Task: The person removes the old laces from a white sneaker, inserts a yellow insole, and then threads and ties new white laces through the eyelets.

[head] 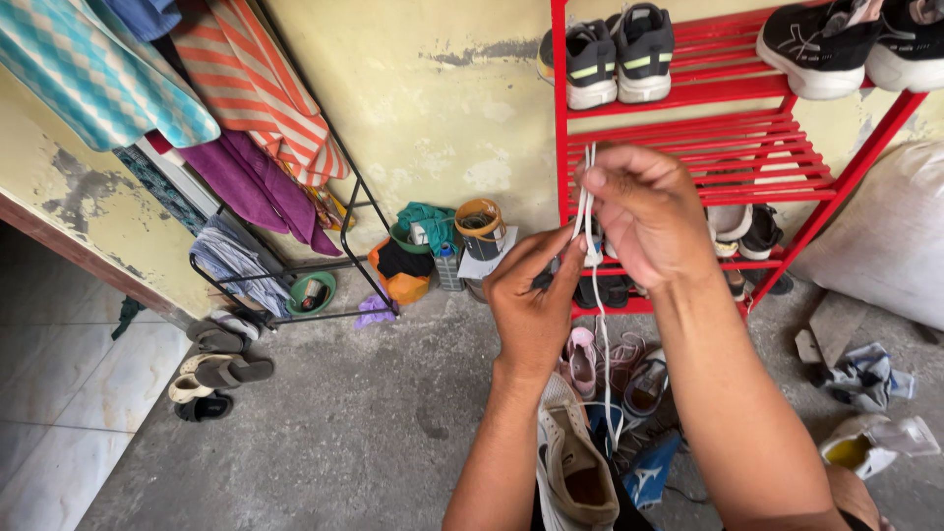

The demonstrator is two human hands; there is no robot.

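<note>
Concrete floor (374,413) fills the bottom of the view — grey, rough and stained. Off to one side it meets pale shiny tiles (49,393). The wall (433,108) behind is yellow with peeling patches.

Both hands are held up in front of a red shoe rack (728,138) that carries dark sneakers (619,54) on its top shelf. The right hand (649,211) has its fingers pinched tight on a white shoelace (588,187), which runs up above the hand and hangs down below it. The left hand (536,300) sits just under, its fingers closed on the same lace. The lace drops toward a white sneaker (575,462) low in the view, between the two arms.

Small pink shoes (582,359) lie on the floor under the hands. Sandals (221,369) sit by the tiles. A black drying rack (295,275) leans at the wall with striped and purple cloths (256,118) on it — near a heap of tins and bags (433,251).
</note>
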